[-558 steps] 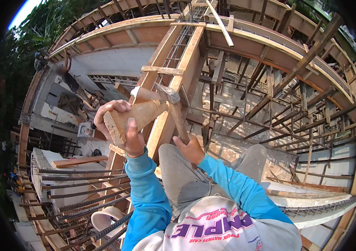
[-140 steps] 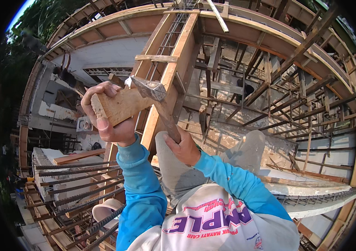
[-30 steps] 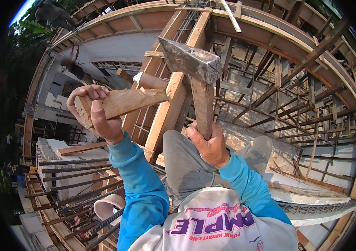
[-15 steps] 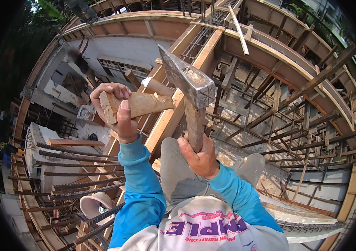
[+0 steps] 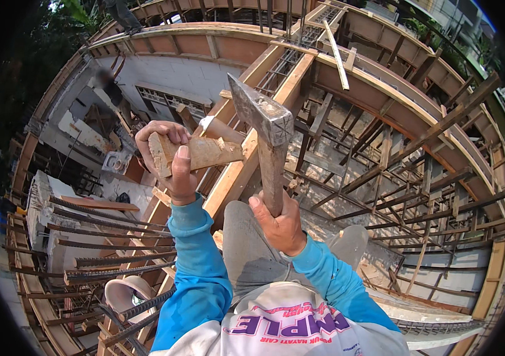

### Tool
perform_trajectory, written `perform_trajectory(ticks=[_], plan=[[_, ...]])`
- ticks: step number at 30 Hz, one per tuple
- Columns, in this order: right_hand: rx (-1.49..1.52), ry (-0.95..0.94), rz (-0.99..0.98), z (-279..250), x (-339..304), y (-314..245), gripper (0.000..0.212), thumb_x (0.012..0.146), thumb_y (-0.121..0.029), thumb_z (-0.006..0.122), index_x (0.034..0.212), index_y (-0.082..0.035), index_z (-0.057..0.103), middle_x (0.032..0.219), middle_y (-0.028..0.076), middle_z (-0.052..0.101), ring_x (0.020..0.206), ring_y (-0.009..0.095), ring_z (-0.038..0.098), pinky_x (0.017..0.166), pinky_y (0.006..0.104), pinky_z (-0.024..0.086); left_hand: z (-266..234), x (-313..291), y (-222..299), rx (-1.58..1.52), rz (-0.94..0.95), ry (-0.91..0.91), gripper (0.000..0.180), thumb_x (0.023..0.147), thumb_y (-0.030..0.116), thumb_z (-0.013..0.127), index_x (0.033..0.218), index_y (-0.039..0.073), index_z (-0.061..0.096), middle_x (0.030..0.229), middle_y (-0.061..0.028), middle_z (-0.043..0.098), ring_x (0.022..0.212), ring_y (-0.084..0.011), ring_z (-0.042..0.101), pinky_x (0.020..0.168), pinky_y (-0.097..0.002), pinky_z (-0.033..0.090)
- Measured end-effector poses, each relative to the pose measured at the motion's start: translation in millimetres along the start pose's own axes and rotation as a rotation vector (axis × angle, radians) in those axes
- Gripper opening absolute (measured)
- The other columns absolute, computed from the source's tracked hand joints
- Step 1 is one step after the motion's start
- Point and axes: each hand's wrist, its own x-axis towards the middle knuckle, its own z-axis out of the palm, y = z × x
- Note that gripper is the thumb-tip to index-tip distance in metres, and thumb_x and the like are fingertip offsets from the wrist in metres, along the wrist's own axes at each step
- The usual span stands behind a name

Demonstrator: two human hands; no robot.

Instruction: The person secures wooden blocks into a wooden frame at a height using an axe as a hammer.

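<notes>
My left hand is closed round a short, rough wooden block, its broad chipped end toward me and its narrower end pointing right. My right hand grips the wooden handle of a hammer. The hammer stands nearly upright, its scuffed steel head at the top with a square face toward me and a tapered end pointing up and left. The hammer and the block are apart. Just beyond the block, a pale pipe-like piece lies by a long timber beam form holding rebar.
Ribbed steel bars jut out at the lower left, beside a pale round pipe end. At the right, timber props crisscross far below. One person is at the far left, and another person's legs show on the far formwork.
The hammer and right hand have shifted slightly left and down in the picture. The block tilts a little differently in my left hand. Both grips stay the same.
</notes>
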Motion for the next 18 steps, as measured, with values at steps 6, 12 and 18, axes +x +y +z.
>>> perform_trajectory(ticks=[6,12,18], plan=[[-0.156,-0.112,0.297,27.9,-3.7,93.6,0.03,0.09,-0.027,0.062,0.094,0.003,0.058,0.075,0.018,0.062,0.071,0.029,0.061,0.065,0.039,0.047,12.3,-0.3,-0.6,0.004,-0.004,-0.028,0.037,0.071,0.015,0.057,0.104,0.007,0.043,0.088,-0.0058,0.041,0.078,-0.0154,0.042,0.075,-0.0321,0.042],[-0.073,-0.101,0.193,13.1,-10.6,69.5,0.029,0.089,-0.025,0.063,0.097,0.002,0.058,0.067,0.014,0.059,0.061,0.024,0.058,0.059,0.0358,0.046,-2.3,-4.5,1.9,0.018,-0.018,0.002,0.039,0.07,0.018,0.061,0.104,0.008,0.043,0.087,-0.0054,0.041,0.078,-0.0153,0.042,0.076,-0.032,0.041],[0.25,0.177,-0.322,5.4,15.3,6.5,0.022,0.09,-0.02,0.064,0.09,0.0,0.056,0.067,0.008,0.056,0.064,0.014,0.054,0.058,0.0299,0.043,1.5,-3.1,4.1,0.009,-0.024,0.017,0.04,0.068,0.015,0.058,0.104,0.007,0.043,0.087,-0.0057,0.04,0.077,-0.0154,0.041,0.075,-0.032,0.041]])
